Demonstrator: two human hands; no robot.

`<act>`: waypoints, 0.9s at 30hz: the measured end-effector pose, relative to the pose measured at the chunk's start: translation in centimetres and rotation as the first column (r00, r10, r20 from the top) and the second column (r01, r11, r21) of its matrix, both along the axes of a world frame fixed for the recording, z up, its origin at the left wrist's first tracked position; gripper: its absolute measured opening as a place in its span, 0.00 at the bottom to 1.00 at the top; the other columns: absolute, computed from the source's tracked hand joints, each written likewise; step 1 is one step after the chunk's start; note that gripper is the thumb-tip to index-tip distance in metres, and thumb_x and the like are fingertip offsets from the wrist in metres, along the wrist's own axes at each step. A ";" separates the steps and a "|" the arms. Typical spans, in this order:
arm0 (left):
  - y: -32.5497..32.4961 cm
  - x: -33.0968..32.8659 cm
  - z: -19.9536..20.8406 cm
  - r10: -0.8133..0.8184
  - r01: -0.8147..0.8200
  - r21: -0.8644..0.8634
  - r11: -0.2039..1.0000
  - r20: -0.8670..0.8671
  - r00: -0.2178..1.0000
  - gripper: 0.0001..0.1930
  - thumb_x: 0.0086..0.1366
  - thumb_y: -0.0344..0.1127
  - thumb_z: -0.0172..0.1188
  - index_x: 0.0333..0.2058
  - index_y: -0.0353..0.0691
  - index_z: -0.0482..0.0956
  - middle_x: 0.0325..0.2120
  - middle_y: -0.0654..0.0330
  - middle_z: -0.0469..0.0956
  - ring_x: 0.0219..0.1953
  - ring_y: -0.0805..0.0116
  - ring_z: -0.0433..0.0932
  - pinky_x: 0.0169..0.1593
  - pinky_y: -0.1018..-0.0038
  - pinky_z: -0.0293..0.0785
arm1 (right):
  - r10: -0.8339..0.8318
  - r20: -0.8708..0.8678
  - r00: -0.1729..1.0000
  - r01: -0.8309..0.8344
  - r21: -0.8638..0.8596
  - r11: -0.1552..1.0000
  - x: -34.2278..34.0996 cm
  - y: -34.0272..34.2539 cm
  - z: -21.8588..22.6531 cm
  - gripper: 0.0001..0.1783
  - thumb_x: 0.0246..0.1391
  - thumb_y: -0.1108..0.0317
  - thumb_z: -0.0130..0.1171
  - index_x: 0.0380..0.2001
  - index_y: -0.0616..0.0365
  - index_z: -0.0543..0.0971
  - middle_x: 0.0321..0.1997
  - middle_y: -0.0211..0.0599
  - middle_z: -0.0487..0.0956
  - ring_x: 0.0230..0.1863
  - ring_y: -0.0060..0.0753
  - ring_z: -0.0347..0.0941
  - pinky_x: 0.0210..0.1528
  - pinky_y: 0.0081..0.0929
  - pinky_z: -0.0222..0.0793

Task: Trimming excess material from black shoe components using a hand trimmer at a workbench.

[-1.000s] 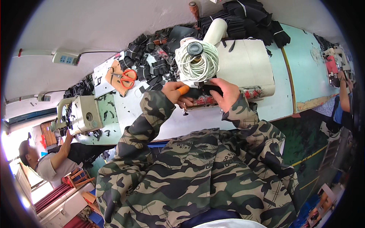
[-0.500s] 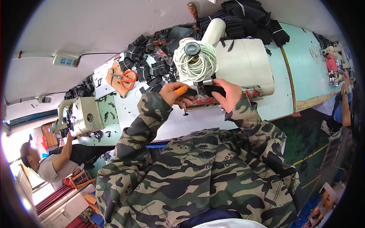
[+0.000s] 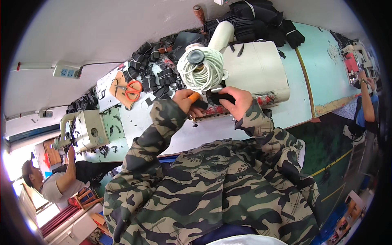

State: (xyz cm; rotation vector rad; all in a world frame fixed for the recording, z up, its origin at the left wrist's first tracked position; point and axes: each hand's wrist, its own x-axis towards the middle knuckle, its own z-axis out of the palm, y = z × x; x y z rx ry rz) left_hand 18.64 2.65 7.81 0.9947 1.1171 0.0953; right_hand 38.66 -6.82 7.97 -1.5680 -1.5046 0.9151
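Both my hands work at the front of a cream-coloured bench machine (image 3: 261, 61), one on each side of its working head. My left hand (image 3: 185, 101), an orange cover on one finger, is closed around a small black piece (image 3: 201, 105). On the other side my right hand (image 3: 240, 101) pinches a black piece (image 3: 222, 98) of flat material between thumb and fingers. Whether these are two pieces or one strip running through the head is hidden. A thick coil of white cord (image 3: 201, 73) hangs round the machine's upper part, just beyond my hands.
Orange-handled scissors (image 3: 132, 90) lie on a tan piece (image 3: 118, 87) at the left. Tied black bundles (image 3: 165, 76) and scraps cover the table behind. Folded black stacks (image 3: 253, 24) stand far back. One person sits by another machine (image 3: 87, 130) at left; another works at far right.
The whole view has shifted slightly left. My hands keep nearly the same place at the machine, still gripping black material. At far right, the other person's arm has moved.
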 end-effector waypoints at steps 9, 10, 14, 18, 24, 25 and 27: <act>-0.9 -1.3 0.8 -0.159 0.164 0.036 0.986 -0.096 0.982 0.13 0.65 0.32 0.42 0.44 0.29 0.67 0.23 0.49 0.77 0.18 0.63 0.78 0.17 0.78 0.73 | 0.014 -0.070 0.997 -0.019 -0.062 0.998 2.5 -1.1 1.1 0.14 0.44 0.72 0.60 0.37 0.62 0.75 0.32 0.41 0.78 0.33 0.29 0.75 0.38 0.23 0.69; -0.8 -1.3 1.2 -0.141 0.146 0.036 0.989 -0.125 0.982 0.14 0.65 0.32 0.41 0.43 0.28 0.67 0.21 0.49 0.77 0.17 0.62 0.78 0.16 0.77 0.72 | 0.023 -0.112 0.993 -0.039 -0.145 0.989 2.1 -1.1 1.6 0.14 0.44 0.72 0.59 0.37 0.62 0.75 0.32 0.41 0.78 0.34 0.29 0.75 0.40 0.23 0.68; -0.2 -1.7 1.4 -0.116 0.115 -0.011 0.993 -0.117 0.986 0.13 0.65 0.34 0.41 0.41 0.29 0.67 0.20 0.49 0.76 0.17 0.62 0.78 0.15 0.77 0.71 | 0.075 -0.109 0.991 -0.092 -0.158 0.983 1.7 -0.9 1.6 0.13 0.44 0.72 0.59 0.37 0.62 0.75 0.33 0.40 0.78 0.35 0.29 0.74 0.40 0.23 0.68; -0.8 1.5 0.8 -0.158 0.154 -0.060 0.986 -0.058 0.986 0.13 0.65 0.38 0.42 0.32 0.31 0.69 0.18 0.51 0.75 0.15 0.63 0.77 0.14 0.77 0.69 | 0.091 -0.115 0.989 -0.093 -0.013 0.996 0.9 -0.7 0.3 0.14 0.43 0.72 0.59 0.36 0.61 0.75 0.34 0.42 0.76 0.36 0.37 0.74 0.39 0.27 0.68; 0.0 0.7 0.8 -0.229 0.226 -0.044 0.973 -0.097 0.968 0.13 0.65 0.38 0.43 0.30 0.33 0.70 0.18 0.52 0.76 0.14 0.65 0.76 0.11 0.79 0.67 | -0.037 -0.074 0.997 0.035 -0.027 0.999 0.4 -0.5 0.5 0.14 0.43 0.73 0.59 0.38 0.61 0.75 0.33 0.44 0.77 0.35 0.39 0.75 0.38 0.26 0.69; -0.3 0.3 0.8 -0.220 0.218 -0.037 0.975 -0.090 0.971 0.13 0.65 0.38 0.44 0.30 0.33 0.70 0.18 0.53 0.76 0.14 0.66 0.76 0.11 0.79 0.67 | -0.157 -0.047 0.987 0.160 0.087 0.983 0.7 -0.4 0.4 0.15 0.43 0.73 0.59 0.38 0.61 0.75 0.33 0.44 0.77 0.35 0.39 0.75 0.38 0.26 0.69; -1.3 0.6 0.8 -0.240 0.240 -0.013 0.971 -0.031 0.970 0.13 0.64 0.38 0.46 0.31 0.32 0.70 0.18 0.53 0.76 0.14 0.66 0.77 0.11 0.79 0.67 | -0.357 0.027 0.934 0.334 0.294 0.896 2.3 -0.4 0.6 0.15 0.41 0.76 0.60 0.37 0.60 0.74 0.39 0.44 0.75 0.39 0.45 0.72 0.40 0.32 0.69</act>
